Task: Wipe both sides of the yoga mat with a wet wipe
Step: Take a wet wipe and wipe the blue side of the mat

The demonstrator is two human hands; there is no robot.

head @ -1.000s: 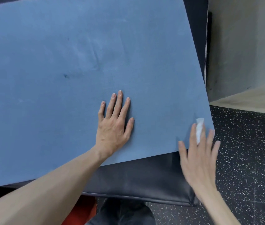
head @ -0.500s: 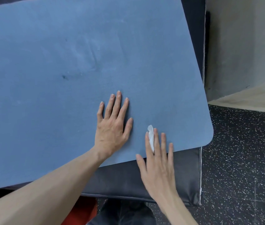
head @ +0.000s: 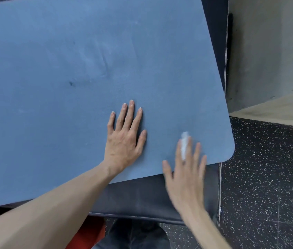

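A blue yoga mat [head: 88,69] lies flat across a dark padded bench [head: 142,200], its near right corner rounded. My left hand [head: 124,141] rests palm down on the mat near the front edge, fingers straight and spread. To its right, my right hand [head: 185,175] is blurred with motion; its straight fingers press on the mat's front edge near the corner. A crumpled white wet wipe [head: 184,146] shows between the index and middle fingers, and most of it is hidden under the hand.
Black speckled rubber floor [head: 268,177] lies to the right of the bench. A grey wall [head: 268,51] and a pale ledge [head: 282,110] stand at the upper right. Something red [head: 86,234] and dark trousers [head: 133,236] show below the bench's front edge.
My right hand swept the wipe left from the mat's corner toward my left hand, then came partway back to the right. My left hand stayed in place.
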